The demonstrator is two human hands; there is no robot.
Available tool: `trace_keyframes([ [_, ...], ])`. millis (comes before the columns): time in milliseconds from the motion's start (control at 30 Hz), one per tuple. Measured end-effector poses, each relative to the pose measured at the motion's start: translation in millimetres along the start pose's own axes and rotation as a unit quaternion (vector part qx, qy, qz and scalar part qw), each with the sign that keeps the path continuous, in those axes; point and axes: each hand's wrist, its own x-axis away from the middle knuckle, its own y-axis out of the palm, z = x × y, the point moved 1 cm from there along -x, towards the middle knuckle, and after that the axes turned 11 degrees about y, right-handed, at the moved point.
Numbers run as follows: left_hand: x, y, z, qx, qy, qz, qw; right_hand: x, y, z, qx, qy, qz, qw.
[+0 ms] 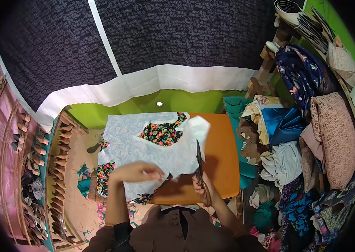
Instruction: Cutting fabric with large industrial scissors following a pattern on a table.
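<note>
My right hand (202,189) is closed around the handles of a large pair of dark scissors (199,155), whose blades point away from me, beside the cloth's right edge. A piece of cloth (127,147) lies pale side up, with black floral print (160,133) showing at an opening in it and at some edges. At the upper right, a pale flap (198,128) of it stands raised and slightly blurred. Above the cloth's near part is my left hand (139,171), fingers pointing right and smeared by motion. A thin whitish strand shows near its fingertips; whether they hold it is unclear.
The cloth lies on an orange table (223,159). Piled fabrics (286,164) crowd the right side. Racks of shoe-shaped pieces (58,180) stand at the left. A dark patterned curtain (186,38) with a white border hangs behind, and cloth scraps (84,187) lie on the floor.
</note>
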Motion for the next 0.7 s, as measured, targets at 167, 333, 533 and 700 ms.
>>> trace_keyframes([
  [167,-48.0,-13.3,-18.1,-0.074,0.127,0.365,0.919,-4.1,-3.1,3.8,-0.273,0.252,-0.009,0.928],
  [333,-118.4,32.0,-75.9,0.140,0.099,0.204,0.964,-20.1,-6.1,23.8,-0.133,0.096,-0.110,0.980],
  [533,-92.7,23.0,-69.2,0.249,0.064,0.291,0.922,-4.3,-14.9,11.3,-0.173,0.105,-0.063,0.977],
  [700,-82.9,16.3,-43.5,0.093,0.068,0.333,0.936,1.2,-22.5,16.5,-0.179,0.028,0.017,0.983],
])
